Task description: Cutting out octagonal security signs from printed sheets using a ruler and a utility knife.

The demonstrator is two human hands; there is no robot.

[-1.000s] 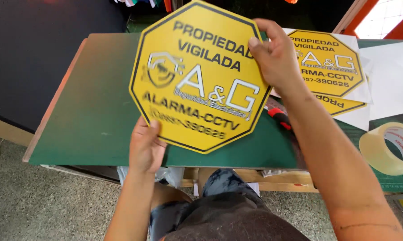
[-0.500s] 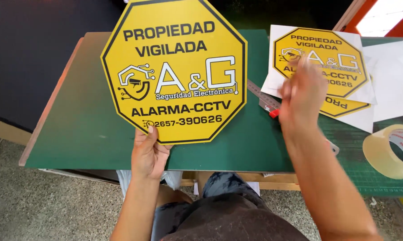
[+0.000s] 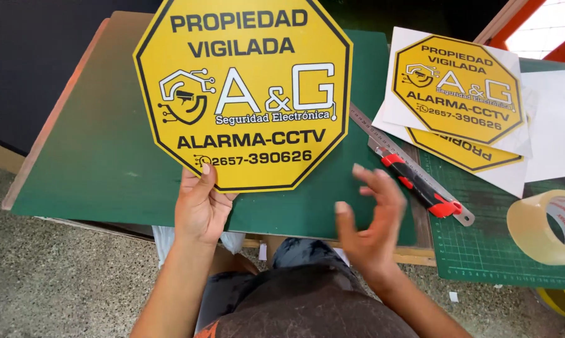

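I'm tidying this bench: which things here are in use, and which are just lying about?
In use:
- yellow octagonal sign, held at its lower edge by the left hand
- right hand, open and empty above the green board

Lying about:
- red and black knife
- metal ruler
- printed sign sheets
- tape roll

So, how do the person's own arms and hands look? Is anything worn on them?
Both forearms are bare, with no sleeves in view. The left hand and the right hand have no gloves, and I see no rings, watch or bracelet. The fingernails are short. The right hand is a little blurred.
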